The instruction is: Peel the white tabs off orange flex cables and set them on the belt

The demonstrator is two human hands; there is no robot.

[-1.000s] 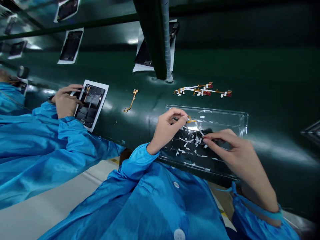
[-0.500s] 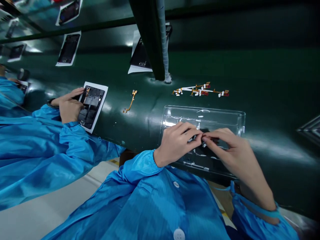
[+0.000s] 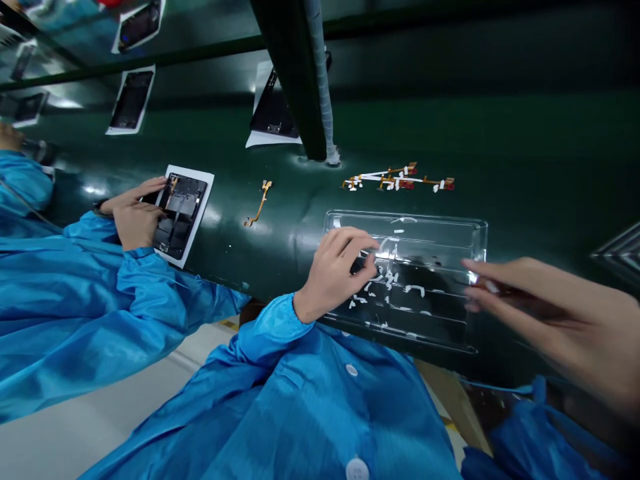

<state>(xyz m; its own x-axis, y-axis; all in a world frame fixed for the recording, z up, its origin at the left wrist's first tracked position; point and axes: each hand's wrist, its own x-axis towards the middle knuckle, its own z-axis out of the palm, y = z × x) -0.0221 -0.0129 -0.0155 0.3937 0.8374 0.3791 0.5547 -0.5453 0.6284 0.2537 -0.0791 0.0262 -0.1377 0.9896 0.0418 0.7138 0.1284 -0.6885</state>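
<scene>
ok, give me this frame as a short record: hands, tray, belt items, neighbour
left hand: fingers curled over the near-left part of the clear plastic tray, held item hidden
right hand: blurred, at the tray's right edge, fingers extended; hold unclear
tray contents: small white paper scraps
belt: dark green glossy conveyor belt
behind tray: cluster of orange flex cables with white tabs
loose part: single orange flex cable
neighbour: co-worker's hand on a black phone frame on a white sheet
</scene>
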